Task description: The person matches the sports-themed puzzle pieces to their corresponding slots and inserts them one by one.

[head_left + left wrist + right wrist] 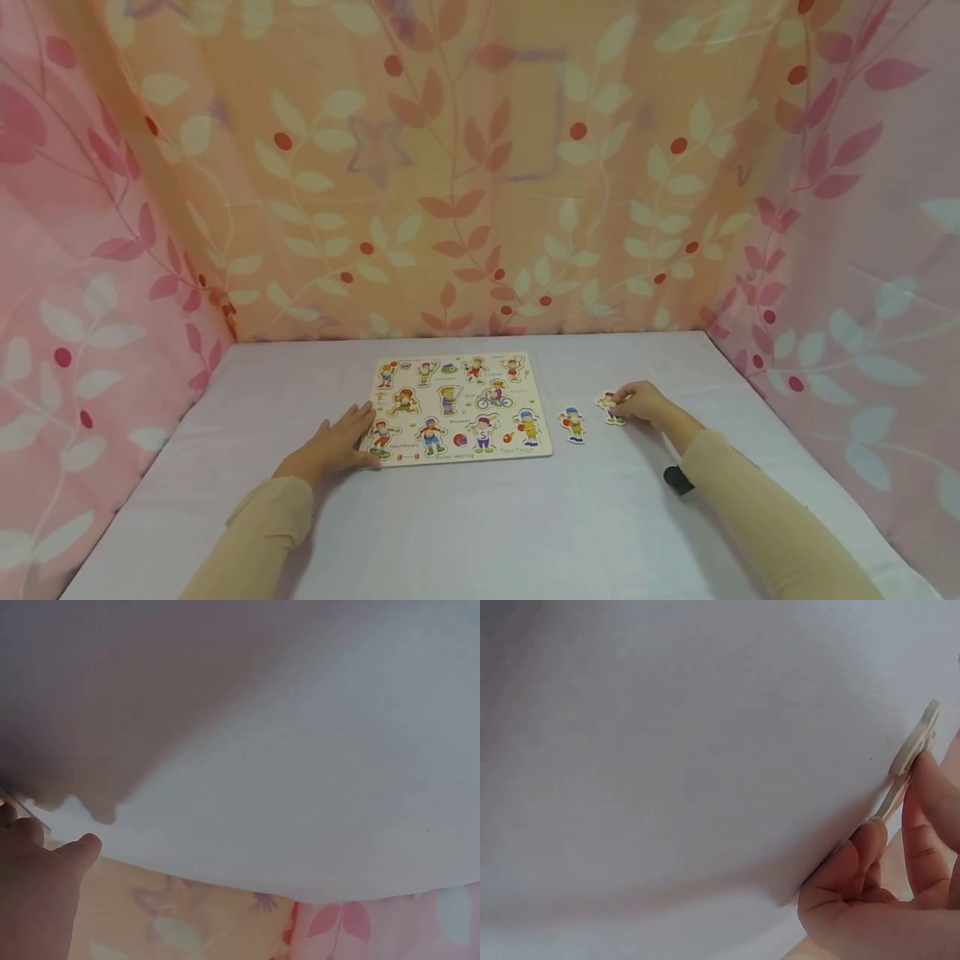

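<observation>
A flat puzzle board (544, 442), printed with cartoon children playing sports, lies on the table. My left hand (333, 442) rests at its left edge, fingers spread along the border and thumb at the lower left corner. To the right of the board, my right hand (643, 405) pinches a cartoon-figure puzzle piece (610, 409) between thumb and fingers. Its pale edge (911, 754) shows tilted over the white cloth in the right wrist view. Another puzzle piece (573, 425), a figure in a blue cap, lies between the board and that hand.
White cloth (480, 533) covers the table. Patterned curtains stand behind it (465, 167), at the left (67, 333) and at the right (855, 275). A small black object (679, 480) shows beside the right forearm.
</observation>
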Motion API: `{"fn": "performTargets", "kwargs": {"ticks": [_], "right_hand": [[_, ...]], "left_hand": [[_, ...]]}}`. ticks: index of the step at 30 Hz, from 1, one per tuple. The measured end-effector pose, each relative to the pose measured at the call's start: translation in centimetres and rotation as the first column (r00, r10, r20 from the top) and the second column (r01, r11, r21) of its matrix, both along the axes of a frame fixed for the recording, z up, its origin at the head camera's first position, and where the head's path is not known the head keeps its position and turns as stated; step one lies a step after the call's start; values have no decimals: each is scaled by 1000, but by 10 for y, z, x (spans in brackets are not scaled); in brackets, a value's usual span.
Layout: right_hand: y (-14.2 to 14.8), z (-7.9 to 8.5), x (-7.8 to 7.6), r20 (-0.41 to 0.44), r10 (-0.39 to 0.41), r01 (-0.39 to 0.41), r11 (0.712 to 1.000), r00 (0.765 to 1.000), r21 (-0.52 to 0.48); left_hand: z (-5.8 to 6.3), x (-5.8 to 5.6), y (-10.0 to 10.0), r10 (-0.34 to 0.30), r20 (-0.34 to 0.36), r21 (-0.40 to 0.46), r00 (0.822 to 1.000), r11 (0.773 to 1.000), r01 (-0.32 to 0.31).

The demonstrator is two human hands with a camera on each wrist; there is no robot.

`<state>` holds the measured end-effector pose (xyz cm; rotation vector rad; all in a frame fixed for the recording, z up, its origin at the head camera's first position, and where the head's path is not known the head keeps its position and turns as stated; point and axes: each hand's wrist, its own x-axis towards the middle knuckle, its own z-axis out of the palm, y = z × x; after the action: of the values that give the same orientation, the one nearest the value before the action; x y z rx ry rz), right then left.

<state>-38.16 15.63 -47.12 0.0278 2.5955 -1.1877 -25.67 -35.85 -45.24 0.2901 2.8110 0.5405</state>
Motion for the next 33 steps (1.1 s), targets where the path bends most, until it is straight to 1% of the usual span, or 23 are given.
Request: {"fn": "performTargets", "kwargs": {"ticks": [4, 8, 11, 15, 19, 23, 27, 33], "right_hand": [[-2, 0, 4, -47, 11, -10, 1000, 999, 21], [-6, 3, 7, -60, -23, 25, 999, 998, 25], [-10, 7, 10, -50, -53, 54, 999, 997, 7], [-21, 13, 14, -23, -69, 68, 997, 997, -32], [-37, 20, 17, -12, -59, 58, 997, 998, -47], [-55, 25, 20, 4, -45, 45, 998, 999, -47], [-70, 28, 23, 17, -50, 51, 997, 999, -55], [-90, 31, 29, 46, -34, 40, 991, 998, -130]], "left_hand": [[2, -3, 2, -22, -9, 1, 1000, 1000, 22], [4, -9, 6, -28, 16, 26, 999, 999, 27], [5, -12, 9, -23, 38, 39, 999, 999, 21], [4, -15, 11, -37, 41, 23, 998, 999, 36], [2, -16, 10, -52, 32, 15, 998, 999, 52], [2, -14, 9, -49, 35, 21, 998, 999, 48], [3, -14, 11, -46, 45, 12, 998, 999, 45], [-1, -16, 11, -41, 45, 6, 998, 999, 40]]}}
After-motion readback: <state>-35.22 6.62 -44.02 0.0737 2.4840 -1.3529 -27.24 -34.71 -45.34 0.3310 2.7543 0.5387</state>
